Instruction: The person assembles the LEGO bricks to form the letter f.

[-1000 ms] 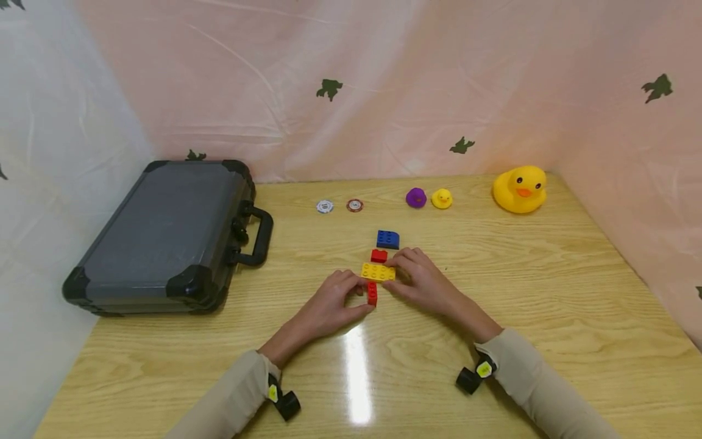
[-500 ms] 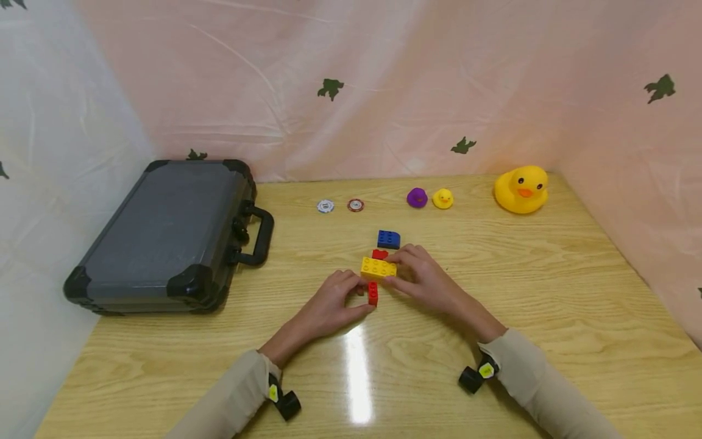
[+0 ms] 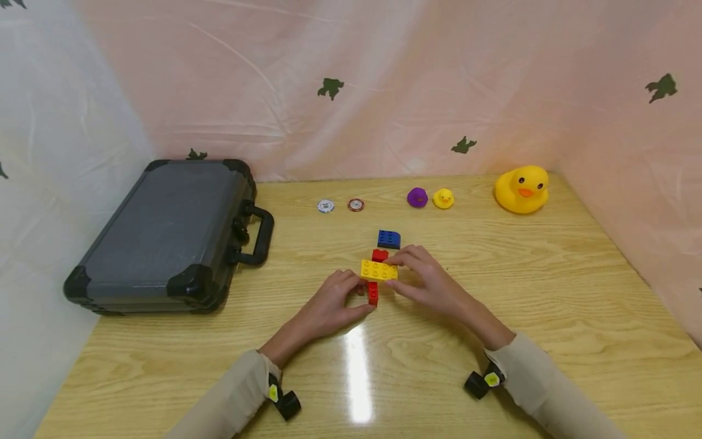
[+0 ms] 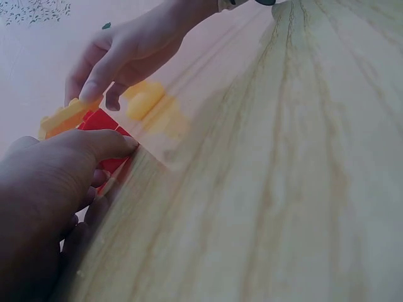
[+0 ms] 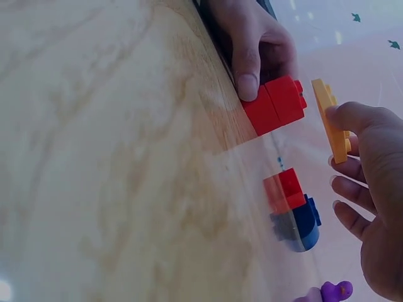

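Note:
My left hand [image 3: 333, 303] grips a small stack of two red bricks [image 5: 274, 106], its thumb against the lower one by the tabletop. My right hand [image 3: 426, 279] pinches a flat yellow brick [image 3: 378, 270] between thumb and fingers, studs facing up. In the right wrist view the yellow brick [image 5: 330, 119] stands apart from the studs of the red stack, with a narrow gap between them. From the head camera it overlaps the far end of that stack [image 3: 373, 294]. Just beyond lie another red brick [image 3: 379, 255] and a blue brick [image 3: 389, 238] with one rounded corner.
A grey case [image 3: 164, 231] with a black handle lies at the left. Along the back are a white poker chip [image 3: 326, 206], a red one [image 3: 356, 205], a small purple duck [image 3: 417, 197], a small yellow duck [image 3: 443, 198] and a large yellow duck [image 3: 521, 190].
The yellow brick has come up off the red stack in my right hand, tilting and then levelling out. My right forearm has shifted slightly right; my left hand stays on the red bricks.

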A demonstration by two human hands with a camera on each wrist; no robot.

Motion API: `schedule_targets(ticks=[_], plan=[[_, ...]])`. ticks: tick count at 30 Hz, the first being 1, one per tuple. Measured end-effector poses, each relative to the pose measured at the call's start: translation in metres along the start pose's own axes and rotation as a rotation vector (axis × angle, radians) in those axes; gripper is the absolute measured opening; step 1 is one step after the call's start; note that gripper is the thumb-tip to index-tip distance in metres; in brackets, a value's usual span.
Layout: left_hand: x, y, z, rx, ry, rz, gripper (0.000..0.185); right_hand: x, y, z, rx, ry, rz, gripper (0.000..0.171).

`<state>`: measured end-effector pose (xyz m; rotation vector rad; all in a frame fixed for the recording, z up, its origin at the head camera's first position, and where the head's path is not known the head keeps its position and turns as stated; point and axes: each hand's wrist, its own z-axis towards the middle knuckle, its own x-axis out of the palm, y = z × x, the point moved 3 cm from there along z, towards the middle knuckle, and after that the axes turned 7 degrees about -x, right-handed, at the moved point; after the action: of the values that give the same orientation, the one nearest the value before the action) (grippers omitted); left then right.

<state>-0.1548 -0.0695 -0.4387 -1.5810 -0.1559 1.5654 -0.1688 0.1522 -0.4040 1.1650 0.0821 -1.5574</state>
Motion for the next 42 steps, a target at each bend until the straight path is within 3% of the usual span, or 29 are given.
schedule_targets(ticks=[22, 42], plan=[[-0.002, -0.003, -0.001, -0.005, 0.003, 0.01, 0.027, -0.002, 0.011, -0.008, -0.077, 0.021, -0.014, 0.04], [-0.002, -0.002, -0.001, -0.014, 0.007, 0.011, 0.026, 0.001, 0.012, -0.011, -0.059, 0.066, -0.003, 0.039]])
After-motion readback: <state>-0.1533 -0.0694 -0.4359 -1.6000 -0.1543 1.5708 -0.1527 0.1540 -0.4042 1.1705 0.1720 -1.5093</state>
